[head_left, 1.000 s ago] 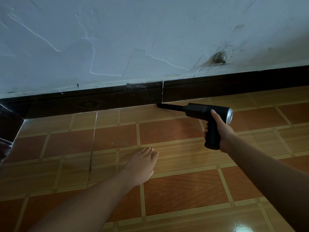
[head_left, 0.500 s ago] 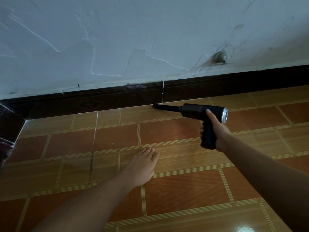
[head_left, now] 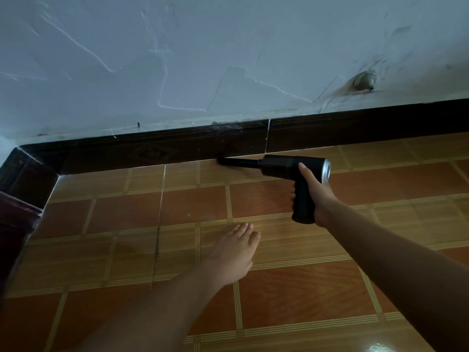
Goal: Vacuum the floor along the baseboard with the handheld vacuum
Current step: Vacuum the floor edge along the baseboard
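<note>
Evidently to reach the dust line, the handheld vacuum [head_left: 291, 166] is held low and level, its nozzle [head_left: 236, 162] tip at the seam where the floor [head_left: 304, 295] meets the baseboard [head_left: 177, 151]. The right hand [head_left: 317, 194], arm outstretched, wraps its fingers [head_left: 293, 196] round the grip. The left hand [head_left: 233, 252] rests flat on the floor, fingers straight, probably bracing.

A pale wall [head_left: 228, 47] is filling the top of the view. Thin cracks [head_left: 276, 88] are running across its paint. A small round knob [head_left: 364, 81] is sticking out of the wall on the right, and a brownish stain [head_left: 337, 94] is spreading beside it. Something dark red [head_left: 17, 210] is peeking in at the left edge
</note>
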`<state>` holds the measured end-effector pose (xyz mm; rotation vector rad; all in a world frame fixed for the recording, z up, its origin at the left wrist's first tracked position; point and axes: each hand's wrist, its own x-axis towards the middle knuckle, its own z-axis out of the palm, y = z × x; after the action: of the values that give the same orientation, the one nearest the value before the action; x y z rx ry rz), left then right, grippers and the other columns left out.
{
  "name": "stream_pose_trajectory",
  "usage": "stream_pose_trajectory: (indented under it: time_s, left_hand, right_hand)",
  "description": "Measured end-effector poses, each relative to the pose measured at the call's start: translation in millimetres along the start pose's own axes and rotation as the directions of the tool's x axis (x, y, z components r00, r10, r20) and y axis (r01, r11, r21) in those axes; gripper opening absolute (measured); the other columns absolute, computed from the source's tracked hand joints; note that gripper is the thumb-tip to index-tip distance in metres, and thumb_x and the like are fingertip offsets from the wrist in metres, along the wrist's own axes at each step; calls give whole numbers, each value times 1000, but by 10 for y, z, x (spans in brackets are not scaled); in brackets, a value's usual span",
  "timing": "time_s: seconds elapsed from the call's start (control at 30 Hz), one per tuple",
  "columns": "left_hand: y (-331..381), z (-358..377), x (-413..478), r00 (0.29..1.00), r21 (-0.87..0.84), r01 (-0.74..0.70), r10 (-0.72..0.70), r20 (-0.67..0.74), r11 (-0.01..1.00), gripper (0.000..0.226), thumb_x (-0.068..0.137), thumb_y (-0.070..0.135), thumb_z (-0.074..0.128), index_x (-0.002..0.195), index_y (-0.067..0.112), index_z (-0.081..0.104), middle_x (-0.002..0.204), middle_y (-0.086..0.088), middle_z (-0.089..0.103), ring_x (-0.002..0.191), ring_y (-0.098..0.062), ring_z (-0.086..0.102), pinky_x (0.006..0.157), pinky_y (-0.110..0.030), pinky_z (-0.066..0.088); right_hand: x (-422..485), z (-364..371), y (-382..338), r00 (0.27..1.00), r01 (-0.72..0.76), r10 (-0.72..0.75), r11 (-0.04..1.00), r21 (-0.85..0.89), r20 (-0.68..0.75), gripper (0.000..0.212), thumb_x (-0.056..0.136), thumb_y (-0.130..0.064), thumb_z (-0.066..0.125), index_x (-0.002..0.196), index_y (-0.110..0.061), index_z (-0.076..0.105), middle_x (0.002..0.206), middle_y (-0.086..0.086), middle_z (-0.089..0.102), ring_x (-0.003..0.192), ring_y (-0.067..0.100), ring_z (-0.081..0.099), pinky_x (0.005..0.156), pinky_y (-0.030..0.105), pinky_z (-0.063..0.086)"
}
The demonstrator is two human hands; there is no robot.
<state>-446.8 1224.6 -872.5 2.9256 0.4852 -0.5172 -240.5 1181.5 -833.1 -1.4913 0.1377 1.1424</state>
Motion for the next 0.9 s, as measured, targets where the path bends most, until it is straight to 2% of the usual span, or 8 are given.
stream_pose_trajectory:
  time_s: [0.13,0.5,0.9]
  left_hand:
    - [-17,28,3,1000,-12,-3,3,-14,1000,58,100,23,35,149,7,8,157,-15,3,145,-24,2,115,-32,-2]
    - [-40,57,21,1000,-8,-11,11,-17,1000,58,99,24,37,148,4,12,156,-17,5,145,-26,4,117,-35,2]
    - [-20,4,49,1000,14,-11,11,-27,1000,57,99,22,38,148,5,12,156,-17,10,144,-26,8,116,-33,3]
  right_hand:
    - [21,164,48,999,-36,37,999,-13,37,55,79,-47,68,115,-7,57,72,6,61,57,16,58,55,31,48]
    - [71,537,149,995,-36,38,999,-31,91,48,79,-46,69,105,-6,59,68,6,60,53,16,57,53,28,48]
    - [47,160,24,998,-23,25,999,-26,57,56,79,-47,68,115,-6,58,69,6,61,56,16,57,57,30,48]
